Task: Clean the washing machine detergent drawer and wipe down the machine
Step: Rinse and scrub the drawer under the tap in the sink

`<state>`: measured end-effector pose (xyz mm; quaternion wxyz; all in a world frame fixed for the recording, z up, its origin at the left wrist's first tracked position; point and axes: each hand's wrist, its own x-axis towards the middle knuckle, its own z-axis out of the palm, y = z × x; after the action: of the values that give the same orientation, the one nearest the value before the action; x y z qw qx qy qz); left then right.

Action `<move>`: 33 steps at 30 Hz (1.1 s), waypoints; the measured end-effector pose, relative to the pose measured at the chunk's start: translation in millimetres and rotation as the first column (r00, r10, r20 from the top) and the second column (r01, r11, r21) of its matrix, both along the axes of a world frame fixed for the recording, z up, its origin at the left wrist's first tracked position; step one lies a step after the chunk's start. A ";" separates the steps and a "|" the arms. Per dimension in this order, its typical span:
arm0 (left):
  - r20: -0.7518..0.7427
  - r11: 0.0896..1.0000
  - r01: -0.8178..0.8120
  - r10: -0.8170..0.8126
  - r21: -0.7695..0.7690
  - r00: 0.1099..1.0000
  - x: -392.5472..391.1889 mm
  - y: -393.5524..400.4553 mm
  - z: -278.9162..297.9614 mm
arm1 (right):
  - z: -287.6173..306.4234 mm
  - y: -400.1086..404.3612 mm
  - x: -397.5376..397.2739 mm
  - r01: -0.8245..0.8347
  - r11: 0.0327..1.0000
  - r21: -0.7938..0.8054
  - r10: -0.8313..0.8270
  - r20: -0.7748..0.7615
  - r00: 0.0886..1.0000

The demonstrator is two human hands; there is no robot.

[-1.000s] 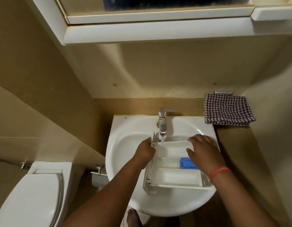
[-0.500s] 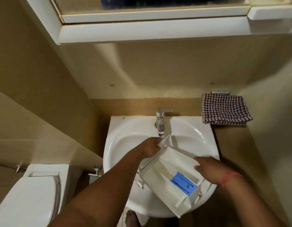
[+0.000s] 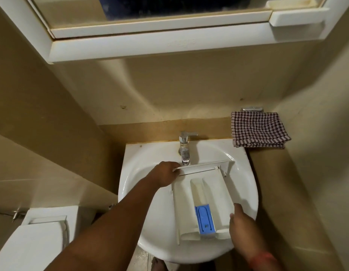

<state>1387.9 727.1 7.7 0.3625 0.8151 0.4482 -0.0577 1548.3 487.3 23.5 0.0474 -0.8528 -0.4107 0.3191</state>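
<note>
Detergent drawer point(image 3: 203, 200) is held over the white sink point(image 3: 150, 222), out of the machine, its front panel at twelve o'clock under the tap point(image 3: 184, 148) and its blue insert point(image 3: 204, 220) toward six o'clock. The left hand point(image 3: 166, 174) is clamped on the panel's end at nine o'clock; the right hand point(image 3: 241, 218) is pressed against the drawer's side at four o'clock, and whether it is closed on the rim cannot be told. Rinsing is judged to be under way, though no running water can be made out. Wiping the machine is judged still to be done; no machine is seen. Counted: one drawer, one sink, one tap, one checked cloth point(image 3: 257, 130) at two o'clock, one toilet point(image 3: 32, 245) at eight o'clock.
</note>
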 end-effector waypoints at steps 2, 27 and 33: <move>-0.081 0.992 0.103 -0.109 -0.077 0.991 9.3 2.4 9.0 | -3.4 -1.7 -3.2 -0.022 0.999 0.029 0.021 0.014 1.000; -0.046 0.457 -0.200 0.326 -0.867 0.944 -22.7 27.4 -4.3 | -9.5 4.4 11.3 -0.046 0.981 0.187 0.073 -0.142 0.987; -0.008 0.616 -0.222 0.330 -0.756 0.944 -7.8 12.6 6.8 | -5.6 23.1 34.0 0.060 0.994 0.092 -0.030 -0.305 0.952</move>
<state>1380.1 739.6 14.5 0.6978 0.5167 0.4797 -0.1261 1582.3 510.4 17.9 0.1596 -0.7995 -0.3945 0.4239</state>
